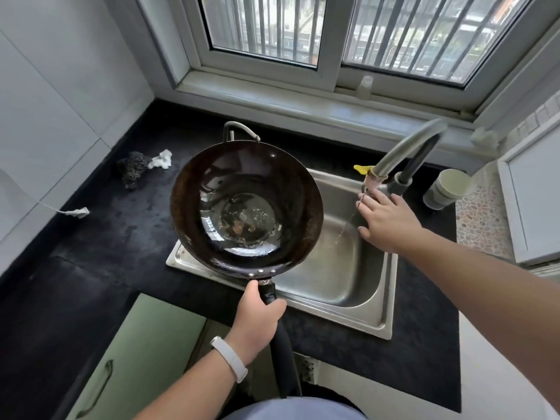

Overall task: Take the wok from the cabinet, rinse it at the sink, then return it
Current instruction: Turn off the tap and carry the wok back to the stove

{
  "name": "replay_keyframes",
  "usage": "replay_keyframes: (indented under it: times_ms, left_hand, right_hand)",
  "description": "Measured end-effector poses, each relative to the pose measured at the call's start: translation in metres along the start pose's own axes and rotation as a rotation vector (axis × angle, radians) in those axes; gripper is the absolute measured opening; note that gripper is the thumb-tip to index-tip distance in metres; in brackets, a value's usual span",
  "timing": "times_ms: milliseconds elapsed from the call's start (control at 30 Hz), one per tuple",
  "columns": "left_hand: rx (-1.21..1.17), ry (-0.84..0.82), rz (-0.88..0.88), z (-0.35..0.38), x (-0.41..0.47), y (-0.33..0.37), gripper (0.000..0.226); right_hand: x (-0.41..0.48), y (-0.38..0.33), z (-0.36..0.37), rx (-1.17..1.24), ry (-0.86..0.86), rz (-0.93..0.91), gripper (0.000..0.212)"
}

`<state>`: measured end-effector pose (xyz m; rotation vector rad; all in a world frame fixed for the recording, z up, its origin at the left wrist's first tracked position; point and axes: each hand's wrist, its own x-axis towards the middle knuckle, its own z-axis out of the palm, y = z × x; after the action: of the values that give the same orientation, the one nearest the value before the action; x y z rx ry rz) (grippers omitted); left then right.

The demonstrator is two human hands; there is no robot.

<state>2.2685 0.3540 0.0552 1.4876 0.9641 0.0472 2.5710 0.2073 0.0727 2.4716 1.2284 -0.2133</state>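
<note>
A dark round wok (246, 207) with a long black handle hangs level over the left side of the steel sink (342, 283). A little water and brown residue lie in its bottom. My left hand (259, 316) is shut on the handle just behind the rivets. My right hand (386, 221) is spread flat, palm down, under the faucet spout (406, 153). A thin stream of water runs from the spout past the fingers into the basin. The cabinet the wok came from cannot be told apart from the doors below.
Black countertop (100, 253) surrounds the sink. A steel scrubber (133, 172) and a crumpled white cloth (162, 160) lie at the back left. A white cup (448, 189) stands right of the faucet. A green cabinet door (133, 359) is below. The window (333, 34) is behind.
</note>
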Motion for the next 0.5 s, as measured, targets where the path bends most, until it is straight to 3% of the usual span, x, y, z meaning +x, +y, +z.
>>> replay_keyframes:
  times_ms: [233,500]
  left_hand:
    - [-0.011,0.019,-0.025,0.008,0.0,0.003,0.025]
    - [-0.042,0.013,-0.019,0.011,-0.001,0.005,0.023]
  right_hand:
    - [-0.012,0.022,-0.002,-0.176,-0.033,-0.032,0.068]
    - [-0.012,0.021,0.0,-0.07,-0.066,0.026,0.07]
